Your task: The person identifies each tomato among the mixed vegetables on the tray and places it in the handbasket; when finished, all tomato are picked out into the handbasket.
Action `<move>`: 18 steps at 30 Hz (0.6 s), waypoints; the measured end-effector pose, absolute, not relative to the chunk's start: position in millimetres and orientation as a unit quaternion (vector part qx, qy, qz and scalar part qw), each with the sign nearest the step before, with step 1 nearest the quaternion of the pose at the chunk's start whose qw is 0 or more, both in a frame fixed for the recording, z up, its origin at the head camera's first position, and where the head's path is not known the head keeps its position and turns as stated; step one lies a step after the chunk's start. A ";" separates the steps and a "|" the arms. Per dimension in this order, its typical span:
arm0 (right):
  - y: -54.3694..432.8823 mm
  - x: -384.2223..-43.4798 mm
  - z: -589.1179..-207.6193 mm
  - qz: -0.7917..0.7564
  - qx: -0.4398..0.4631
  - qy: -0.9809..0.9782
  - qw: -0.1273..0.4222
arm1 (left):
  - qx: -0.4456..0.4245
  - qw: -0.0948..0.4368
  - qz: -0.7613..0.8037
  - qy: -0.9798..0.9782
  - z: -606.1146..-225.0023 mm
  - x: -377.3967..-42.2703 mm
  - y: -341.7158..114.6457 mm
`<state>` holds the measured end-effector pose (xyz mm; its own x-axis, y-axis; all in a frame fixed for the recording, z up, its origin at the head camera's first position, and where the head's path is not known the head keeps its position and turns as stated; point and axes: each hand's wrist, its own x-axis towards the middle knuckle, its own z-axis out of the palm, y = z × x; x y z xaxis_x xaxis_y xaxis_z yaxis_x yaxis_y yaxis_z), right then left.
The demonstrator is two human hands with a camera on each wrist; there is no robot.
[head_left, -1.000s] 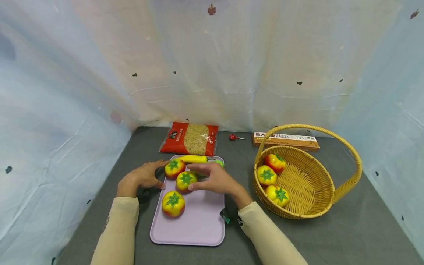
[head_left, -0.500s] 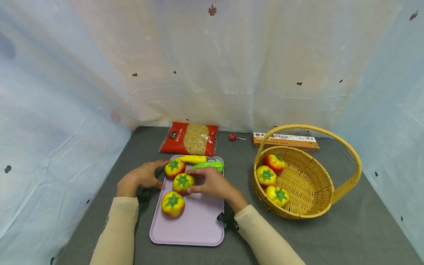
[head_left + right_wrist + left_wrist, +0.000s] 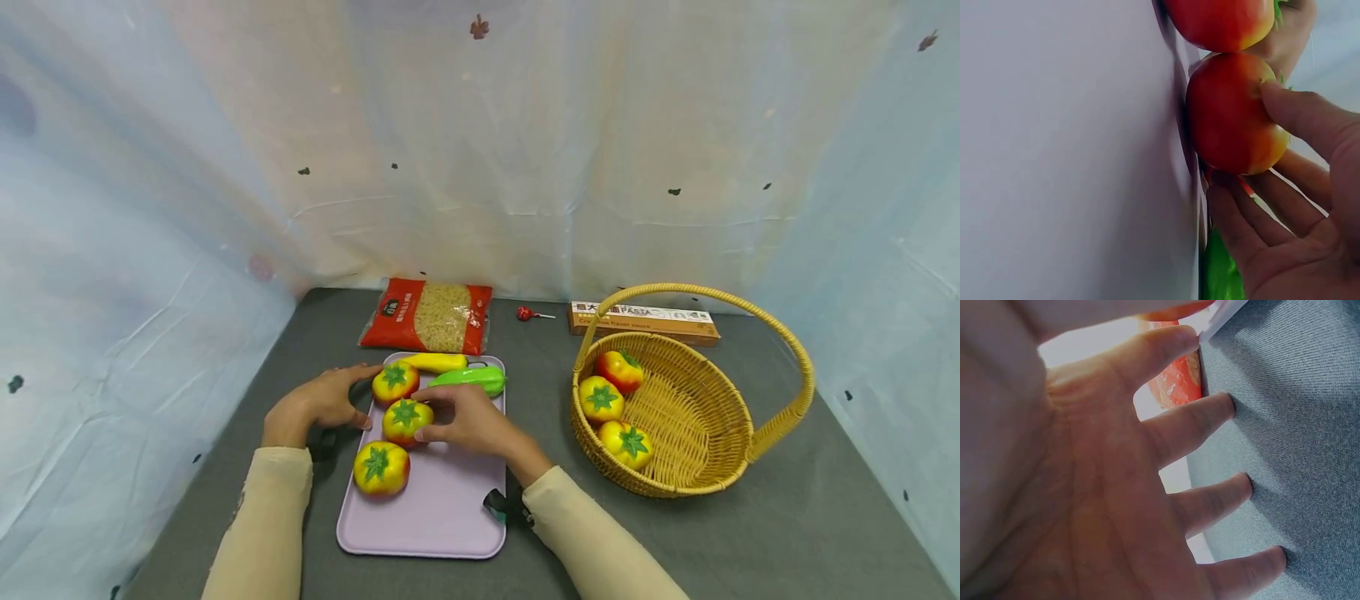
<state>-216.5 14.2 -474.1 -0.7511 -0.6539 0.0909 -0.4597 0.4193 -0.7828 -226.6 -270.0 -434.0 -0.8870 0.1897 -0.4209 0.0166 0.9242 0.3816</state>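
Observation:
On a lilac tray (image 3: 457, 517), three red-and-yellow toy tomatoes stand in a column along the left side. My right hand (image 3: 471, 418) holds the middle tomato (image 3: 402, 421) between thumb and fingers; the right wrist view shows the thumb on this tomato (image 3: 1235, 119) and fingers curved behind it. The front tomato (image 3: 381, 468) stands close to it. Beside the back tomato (image 3: 395, 382), my left hand (image 3: 324, 400) rests at the tray's left edge. In the left wrist view its spread fingers (image 3: 1188, 428) touch the grey tabletop. A yellow pepper (image 3: 435, 362) and a green pepper (image 3: 472, 379) lie at the tray's back.
To the right stands a wicker basket (image 3: 738, 417) with a tall handle, three tomatoes inside. Behind the tray lies a red pasta bag (image 3: 431, 315), then a lollipop (image 3: 527, 313). A pasta box (image 3: 643, 322) lies behind the basket.
My right hand has moved left and slightly nearer with the middle tomato. The front tomato has shifted left and nearer too. More of the green pepper shows. My left hand has stayed in place.

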 end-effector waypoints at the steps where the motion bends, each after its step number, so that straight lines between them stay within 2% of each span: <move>1: 13.9 -215.9 -473.7 -0.422 -0.336 0.834 0.116 | 0.056 0.231 0.187 0.953 -433.8 -226.1 -270.3; 9: 30.4 -204.7 -455.6 -0.481 -0.334 0.800 0.130 | 0.053 0.230 0.184 0.954 -436.0 -226.0 -271.8; 18: 94.5 -180.0 -426.9 -0.561 -0.339 0.744 0.131 | 0.042 0.232 0.179 0.955 -434.6 -227.4 -269.8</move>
<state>-180.0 94.5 -426.9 -0.7350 -0.6522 0.1855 -0.3574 0.1401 -0.9234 -227.4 -269.8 -434.6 -0.8891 0.1627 -0.4279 -0.0030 0.9326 0.3608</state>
